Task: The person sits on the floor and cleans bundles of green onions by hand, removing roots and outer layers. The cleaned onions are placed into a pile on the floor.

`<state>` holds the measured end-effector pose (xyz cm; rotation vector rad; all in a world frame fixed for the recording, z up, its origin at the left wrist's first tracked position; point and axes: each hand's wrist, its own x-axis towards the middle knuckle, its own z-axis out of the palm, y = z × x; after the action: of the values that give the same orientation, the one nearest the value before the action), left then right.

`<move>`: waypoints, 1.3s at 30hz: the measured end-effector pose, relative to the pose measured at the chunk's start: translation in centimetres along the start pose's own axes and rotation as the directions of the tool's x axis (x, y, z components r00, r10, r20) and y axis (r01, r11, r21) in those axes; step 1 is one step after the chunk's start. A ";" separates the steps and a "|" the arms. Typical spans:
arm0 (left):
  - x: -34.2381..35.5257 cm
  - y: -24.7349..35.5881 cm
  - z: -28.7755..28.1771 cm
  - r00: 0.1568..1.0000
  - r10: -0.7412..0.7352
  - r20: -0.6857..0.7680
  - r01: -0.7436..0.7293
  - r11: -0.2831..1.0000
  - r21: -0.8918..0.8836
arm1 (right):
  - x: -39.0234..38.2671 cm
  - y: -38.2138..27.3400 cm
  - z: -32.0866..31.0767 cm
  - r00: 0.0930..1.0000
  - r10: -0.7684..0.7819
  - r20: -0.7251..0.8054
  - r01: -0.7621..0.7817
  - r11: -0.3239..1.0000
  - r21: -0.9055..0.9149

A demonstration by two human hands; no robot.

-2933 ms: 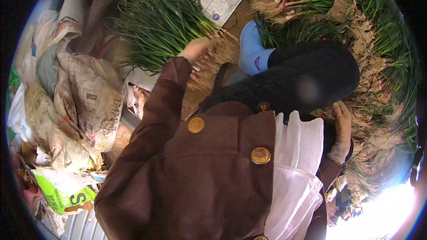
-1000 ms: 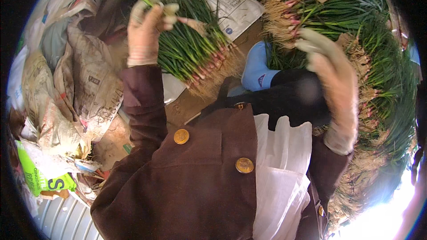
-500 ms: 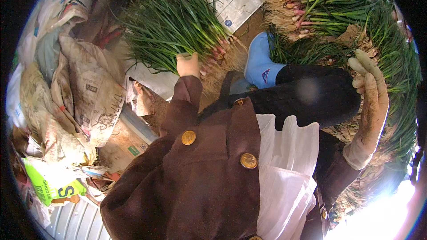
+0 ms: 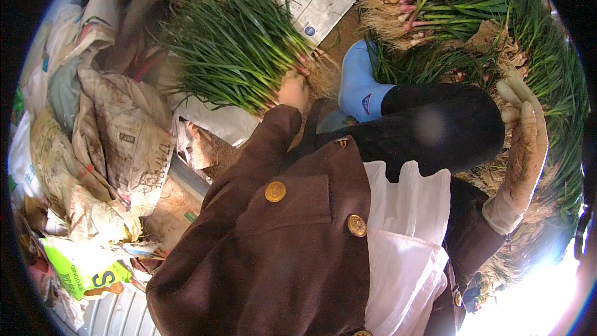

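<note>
A large bunch of spring onions [image 4: 233, 50], green-leaved with pinkish bulbs, lies ahead of me on printed paper sheeting. My bare left hand [image 4: 292, 91] is against its bulb-and-root end. The fingers sink among the stems and bulbs, so their grip is hidden. My right hand [image 4: 525, 127], in a pale, soil-stained glove, is raised beside my bent knee. Its fingers are stretched out and slightly curved, with nothing held in them. Past the hand, more spring onions [image 4: 559, 74] spread along the right.
A second pile of spring onions [image 4: 429, 0], roots facing left, lies at the upper right beyond my blue boot [image 4: 357, 81]. Crumpled, dirty sacks [image 4: 121, 130] heap up on the left. Below them are a bright green plastic bag [image 4: 71, 267] and a ribbed grey surface [image 4: 118, 314].
My left hand has slid right along the bunch's lower side to its bulbs, partly covering them. My right hand stays raised by the knee, almost unmoved. The view has shifted slightly.
</note>
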<state>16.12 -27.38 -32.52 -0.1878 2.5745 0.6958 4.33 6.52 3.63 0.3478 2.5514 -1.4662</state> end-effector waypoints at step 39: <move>0.1 -2.9 -5.5 0.959 -0.276 0.070 0.251 0.703 -0.665 | -0.9 0.9 -1.0 0.996 0.055 -0.074 -0.057 0.998 -0.027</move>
<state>14.56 -32.63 -29.64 -0.7909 2.1360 1.4868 5.40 7.69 3.62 0.4735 2.5942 -1.4212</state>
